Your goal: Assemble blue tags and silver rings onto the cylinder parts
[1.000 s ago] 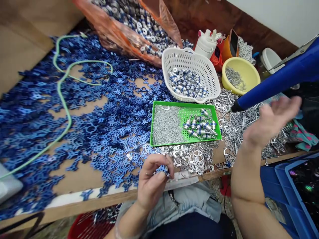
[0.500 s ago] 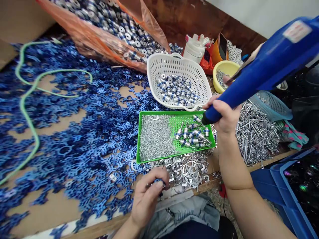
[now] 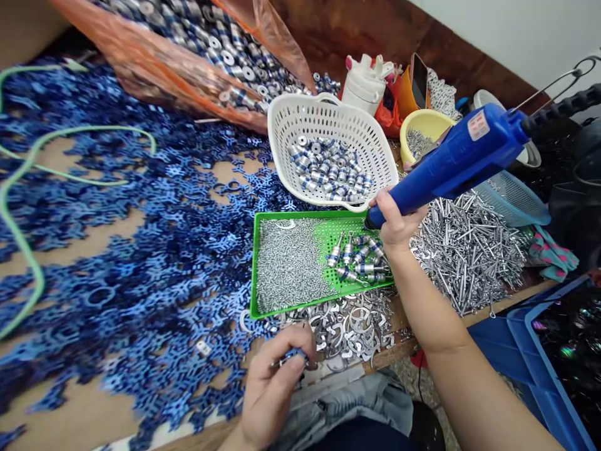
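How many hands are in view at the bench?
2: the left hand in front of the green tray, pinching a blue part; the right hand around the blue tool.

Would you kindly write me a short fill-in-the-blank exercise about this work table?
1. The tool in the right hand is coloured ____.
2. The left hand pinches a small part between its fingers and ____.
3. The tray with small metal pieces is ____.
4. Just behind that tray stands a basket coloured ____.

Missing words: blue; thumb; green; white.

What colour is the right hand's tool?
The tool is mainly blue, best seen in the head view.
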`<state>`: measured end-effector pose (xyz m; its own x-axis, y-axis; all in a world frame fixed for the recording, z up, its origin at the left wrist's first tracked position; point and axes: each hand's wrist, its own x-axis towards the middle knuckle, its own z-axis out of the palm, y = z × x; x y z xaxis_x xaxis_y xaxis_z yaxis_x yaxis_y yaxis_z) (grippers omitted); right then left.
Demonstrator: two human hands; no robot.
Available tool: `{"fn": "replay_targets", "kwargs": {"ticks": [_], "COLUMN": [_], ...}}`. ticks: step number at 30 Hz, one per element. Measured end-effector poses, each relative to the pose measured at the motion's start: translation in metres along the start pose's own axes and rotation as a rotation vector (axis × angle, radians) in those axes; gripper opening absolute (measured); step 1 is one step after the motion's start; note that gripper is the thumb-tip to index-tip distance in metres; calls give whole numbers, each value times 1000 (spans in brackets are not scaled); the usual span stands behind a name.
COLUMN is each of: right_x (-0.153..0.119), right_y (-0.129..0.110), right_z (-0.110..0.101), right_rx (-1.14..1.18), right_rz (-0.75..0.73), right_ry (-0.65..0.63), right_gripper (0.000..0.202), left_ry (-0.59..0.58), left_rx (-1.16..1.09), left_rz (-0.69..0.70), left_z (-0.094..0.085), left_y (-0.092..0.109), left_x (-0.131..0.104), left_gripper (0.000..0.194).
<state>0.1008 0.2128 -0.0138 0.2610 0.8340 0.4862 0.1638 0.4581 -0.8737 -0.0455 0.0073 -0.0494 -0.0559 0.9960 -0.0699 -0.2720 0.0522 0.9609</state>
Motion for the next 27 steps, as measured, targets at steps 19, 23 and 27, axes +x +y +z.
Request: {"fn": "replay_targets", "kwargs": {"ticks": [19,23,27], "right_x": [-43,-68,-75], "right_y": [-129,-153,-167], "right_z": [-44,-63,-55], "right_rx": [264,263,170], "right_rz": [51,49,141], "right_ry": [-343,-654,-705], "right_gripper": [8,29,51], "left_ry": [-98,-116,-118], "left_rx": [460,514,549], "left_rz": [444,513,544], "left_z": [17,22,20], "left_y": [23,28,25], "left_x": [8,7,1], "left_gripper": [4,8,12]}}
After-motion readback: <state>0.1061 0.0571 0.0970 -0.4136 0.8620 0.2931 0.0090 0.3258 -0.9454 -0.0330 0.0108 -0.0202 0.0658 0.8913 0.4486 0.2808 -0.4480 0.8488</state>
